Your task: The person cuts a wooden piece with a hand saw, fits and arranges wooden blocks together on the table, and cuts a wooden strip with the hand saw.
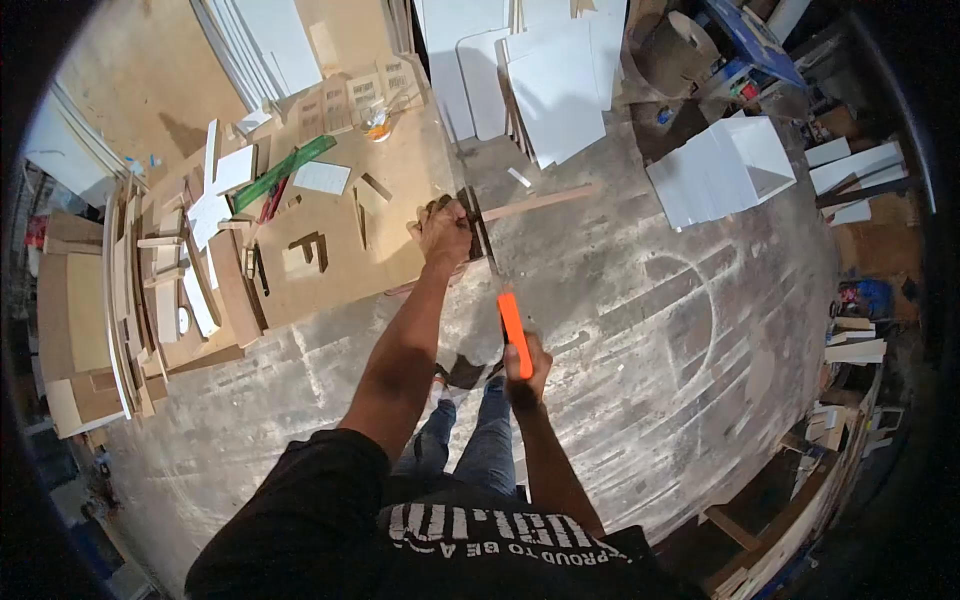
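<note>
My right hand is wrapped round the orange handle of a handsaw. The saw's narrow blade points away from me, along the right edge of the workbench. At that edge my left hand presses down with bent fingers, closed over a thin wooden strip. One end of the strip juts out past the bench, over the floor, and crosses the blade's line. The part under my left palm is hidden.
On the bench lie a green straight-edged strip, a white tile-like piece, wood offcuts and a small clear container. White panels lean at the back. A white box stands on the floor to the right.
</note>
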The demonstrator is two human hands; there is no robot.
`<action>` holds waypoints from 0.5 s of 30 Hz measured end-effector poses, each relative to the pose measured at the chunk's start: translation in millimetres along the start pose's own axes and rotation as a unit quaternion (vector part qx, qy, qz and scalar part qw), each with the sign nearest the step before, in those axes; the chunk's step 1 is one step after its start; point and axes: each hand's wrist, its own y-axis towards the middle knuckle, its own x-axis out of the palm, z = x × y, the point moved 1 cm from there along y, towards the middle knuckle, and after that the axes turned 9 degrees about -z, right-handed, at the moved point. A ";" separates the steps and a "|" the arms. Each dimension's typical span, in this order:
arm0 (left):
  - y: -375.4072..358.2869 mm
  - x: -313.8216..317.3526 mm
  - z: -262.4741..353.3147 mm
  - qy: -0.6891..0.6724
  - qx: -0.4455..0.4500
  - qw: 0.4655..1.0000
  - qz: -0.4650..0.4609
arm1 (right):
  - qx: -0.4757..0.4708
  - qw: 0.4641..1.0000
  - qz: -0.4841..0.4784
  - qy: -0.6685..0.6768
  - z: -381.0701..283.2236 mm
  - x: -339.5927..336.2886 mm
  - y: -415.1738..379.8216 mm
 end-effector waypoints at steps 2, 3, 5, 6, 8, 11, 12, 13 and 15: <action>-8.3 -1.3 -4.7 0.004 0.016 1.000 0.005 | 0.182 0.983 0.020 -0.023 17.8 0.6 -45.9; -2.9 -5.8 -3.5 0.004 0.022 1.000 -0.001 | 0.072 0.996 0.043 -0.012 19.6 -8.0 -73.2; -9.3 -9.4 -0.2 0.003 0.023 1.000 -0.020 | 0.083 0.993 0.038 0.077 11.4 -24.1 -121.5; -11.2 -16.8 5.5 0.005 0.010 0.999 -0.043 | 0.119 0.990 0.043 0.055 17.3 -23.9 -112.7; -12.5 -12.0 1.0 0.015 0.014 0.999 -0.033 | 0.054 0.997 0.056 -0.022 37.1 -7.3 -80.1; -13.0 -7.2 -0.4 0.022 0.019 0.999 -0.017 | 0.024 0.999 -0.024 0.033 -33.1 1.3 43.8; -9.3 -10.6 0.0 0.028 0.025 0.999 -0.014 | -0.015 1.000 0.006 -0.016 -30.9 2.5 41.2; -3.7 -13.8 1.4 0.022 0.021 0.999 -0.016 | -0.056 0.996 0.038 -0.065 -21.6 5.9 34.6; -8.9 -12.2 1.8 0.004 0.006 1.000 -0.029 | -0.039 0.992 0.076 -0.090 1.0 7.5 -13.4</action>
